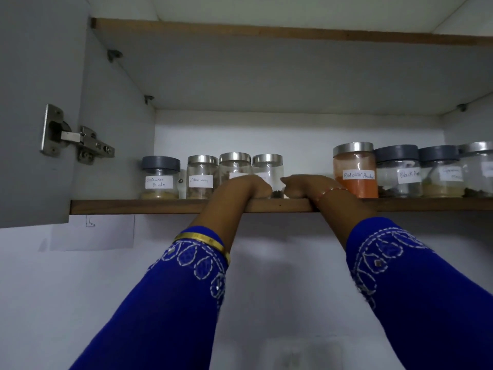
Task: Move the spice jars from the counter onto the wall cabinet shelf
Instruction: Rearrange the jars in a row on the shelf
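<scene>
Both hands up on the cabinet shelf, between two rows of spice jars.

The left hand (246, 186) and right hand (306, 186) rest on the shelf (160, 206) edge, fingers hidden, so each grip cannot be told; they flank a steel-lidded jar (267, 166), probably nudging it back into line beside the cinnamon jar (201, 176); the red chilli powder jar (354, 169) stands right.

Both arms reach up, left hand (246, 186) and right hand (306, 186) bent forward, fingers hidden.
</scene>
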{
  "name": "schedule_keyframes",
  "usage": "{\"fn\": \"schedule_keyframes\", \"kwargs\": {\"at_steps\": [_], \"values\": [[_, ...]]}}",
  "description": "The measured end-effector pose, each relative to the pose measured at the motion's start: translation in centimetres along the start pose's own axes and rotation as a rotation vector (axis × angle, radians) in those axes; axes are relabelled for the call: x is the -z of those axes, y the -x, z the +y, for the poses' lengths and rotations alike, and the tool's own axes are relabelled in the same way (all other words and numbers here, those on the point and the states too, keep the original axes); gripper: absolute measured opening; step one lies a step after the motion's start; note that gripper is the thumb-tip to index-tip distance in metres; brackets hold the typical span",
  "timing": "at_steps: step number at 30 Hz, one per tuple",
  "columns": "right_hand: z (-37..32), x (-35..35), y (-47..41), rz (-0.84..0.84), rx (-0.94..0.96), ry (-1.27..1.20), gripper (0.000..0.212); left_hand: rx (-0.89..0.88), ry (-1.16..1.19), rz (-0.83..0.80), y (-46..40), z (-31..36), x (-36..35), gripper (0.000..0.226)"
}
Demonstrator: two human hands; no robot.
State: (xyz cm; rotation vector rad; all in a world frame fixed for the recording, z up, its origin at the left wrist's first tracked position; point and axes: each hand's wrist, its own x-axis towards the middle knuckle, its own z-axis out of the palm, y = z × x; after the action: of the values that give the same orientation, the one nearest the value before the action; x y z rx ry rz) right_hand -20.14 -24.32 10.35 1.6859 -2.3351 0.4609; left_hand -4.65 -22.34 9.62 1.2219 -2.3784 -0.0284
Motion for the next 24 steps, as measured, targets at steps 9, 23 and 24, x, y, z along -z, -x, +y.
{"fn": "schedule_keyframes", "kwargs": {"at_steps": [9, 23, 24], "values": [[-0.8, 1.9, 7.2, 0.336, 0.072, -0.075, 0.038, -0.150, 0.121, 0.430, 2.0, -0.2, 0.4, 0.034], [12.0, 2.9, 14.5, 0.622, -0.002, -0.325, 0.020, -0.081, 0.011, 0.215, 5.1, 5.9, -0.9, 0.033], [13.1, 3.0, 14.9, 0.634, -0.006, -0.317, 0.019, -0.093, 0.030, 0.237, 5.4, 6.8, -1.4, 0.032]]}}
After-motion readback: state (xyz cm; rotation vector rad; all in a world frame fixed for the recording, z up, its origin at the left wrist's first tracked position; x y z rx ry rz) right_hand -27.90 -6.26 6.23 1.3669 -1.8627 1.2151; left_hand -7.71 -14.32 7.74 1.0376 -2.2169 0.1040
